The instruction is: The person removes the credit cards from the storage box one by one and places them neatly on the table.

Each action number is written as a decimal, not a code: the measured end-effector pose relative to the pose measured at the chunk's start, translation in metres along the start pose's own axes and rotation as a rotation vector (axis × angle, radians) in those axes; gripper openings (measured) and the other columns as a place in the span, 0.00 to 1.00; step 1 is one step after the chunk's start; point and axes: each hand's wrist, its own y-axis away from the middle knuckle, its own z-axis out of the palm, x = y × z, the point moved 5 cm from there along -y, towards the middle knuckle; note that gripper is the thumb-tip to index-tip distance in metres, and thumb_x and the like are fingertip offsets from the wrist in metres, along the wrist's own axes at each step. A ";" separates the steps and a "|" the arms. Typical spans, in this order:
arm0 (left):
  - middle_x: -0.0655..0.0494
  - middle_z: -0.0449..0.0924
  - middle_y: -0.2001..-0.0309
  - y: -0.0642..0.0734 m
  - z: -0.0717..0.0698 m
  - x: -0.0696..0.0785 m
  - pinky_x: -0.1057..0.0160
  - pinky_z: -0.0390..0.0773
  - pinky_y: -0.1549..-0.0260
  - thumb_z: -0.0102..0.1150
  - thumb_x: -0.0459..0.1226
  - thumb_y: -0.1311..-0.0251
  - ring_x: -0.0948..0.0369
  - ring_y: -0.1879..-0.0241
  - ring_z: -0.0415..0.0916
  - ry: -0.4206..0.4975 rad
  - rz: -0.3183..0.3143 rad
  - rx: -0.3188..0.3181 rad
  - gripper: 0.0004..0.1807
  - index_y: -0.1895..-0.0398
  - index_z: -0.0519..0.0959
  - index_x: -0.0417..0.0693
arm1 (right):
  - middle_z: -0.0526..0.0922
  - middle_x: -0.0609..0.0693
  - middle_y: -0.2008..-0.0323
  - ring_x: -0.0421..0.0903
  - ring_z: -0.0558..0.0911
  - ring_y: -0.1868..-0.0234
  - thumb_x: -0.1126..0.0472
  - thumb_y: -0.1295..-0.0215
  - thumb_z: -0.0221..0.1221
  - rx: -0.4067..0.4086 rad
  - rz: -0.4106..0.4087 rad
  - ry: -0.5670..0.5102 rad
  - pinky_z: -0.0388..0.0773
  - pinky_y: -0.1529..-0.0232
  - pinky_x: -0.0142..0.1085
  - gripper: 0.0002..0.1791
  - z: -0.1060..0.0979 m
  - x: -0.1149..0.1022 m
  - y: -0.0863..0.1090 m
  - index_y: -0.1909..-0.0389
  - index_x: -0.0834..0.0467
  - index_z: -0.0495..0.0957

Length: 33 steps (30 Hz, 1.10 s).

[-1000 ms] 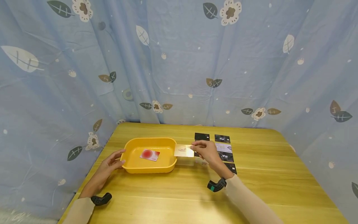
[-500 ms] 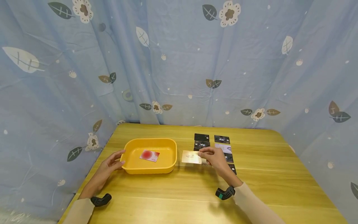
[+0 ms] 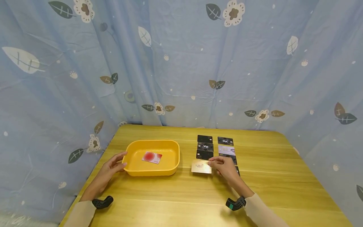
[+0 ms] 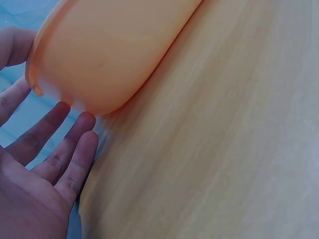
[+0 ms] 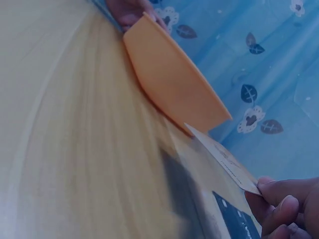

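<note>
My left hand [image 3: 107, 170] grips the left end of a yellow plastic basin [image 3: 151, 173], with thumb and fingers at its rim. In the left wrist view, several fingertips [image 4: 85, 119] lie close against the basin's outer wall. A white card with red circles [image 3: 152, 157] lies on the basin floor. My right hand [image 3: 225, 168] pinches a gold card [image 3: 201, 167] by its right edge between thumb and fingers. The right wrist view shows this card [image 5: 224, 162] tilted and raised over the table, its shadow beneath.
Left of my right hand's column, black cards [image 3: 204, 146] lie in a column just beyond the gold card. A second column holds a black card [image 3: 225, 141], a lilac card [image 3: 226, 149] and others partly behind my right hand. A blue patterned curtain [image 3: 181, 78] hangs behind the table [image 3: 158, 201].
My right hand has drawn the gold card away from beside the basin, rightward and nearer to me, uncovering the left column of black cards. My left hand and the basin stay put.
</note>
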 end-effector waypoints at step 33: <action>0.43 0.57 0.24 0.001 0.001 0.002 0.70 0.78 0.47 0.60 0.48 0.26 0.49 0.32 0.63 -0.007 -0.014 0.005 0.37 0.20 0.59 0.51 | 0.88 0.54 0.68 0.42 0.68 0.83 0.61 0.34 0.70 0.062 0.058 -0.025 0.66 0.83 0.32 0.14 -0.025 0.028 0.021 0.52 0.64 0.86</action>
